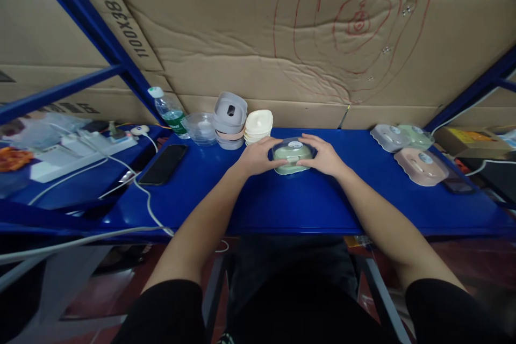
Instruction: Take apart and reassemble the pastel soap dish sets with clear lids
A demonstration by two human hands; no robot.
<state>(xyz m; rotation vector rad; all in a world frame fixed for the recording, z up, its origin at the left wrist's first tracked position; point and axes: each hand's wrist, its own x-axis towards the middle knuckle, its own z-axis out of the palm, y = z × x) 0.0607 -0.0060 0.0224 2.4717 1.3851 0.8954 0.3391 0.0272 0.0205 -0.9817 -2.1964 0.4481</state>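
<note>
A pale green soap box (293,163) with a clear domed lid and a round white sticker on top rests on the blue table in front of me. My left hand (260,157) is curved round its left side, thumb at the front. On the opposite side my right hand (324,157) grips it the same way, with fingers over the back of the lid. The two thumbs lie near each other along the front edge. Behind my left hand stands a stack of cream soap box parts (258,122). Some fingertips are hidden behind the lid.
Grey and pinkish parts (230,118) are stacked at the back, beside nested clear lids (200,128) and a water bottle (171,113). A black phone (164,164) lies left. At right sit lidded boxes in grey (389,137), green (417,137) and pink (421,166). Cardboard (242,37) walls the back.
</note>
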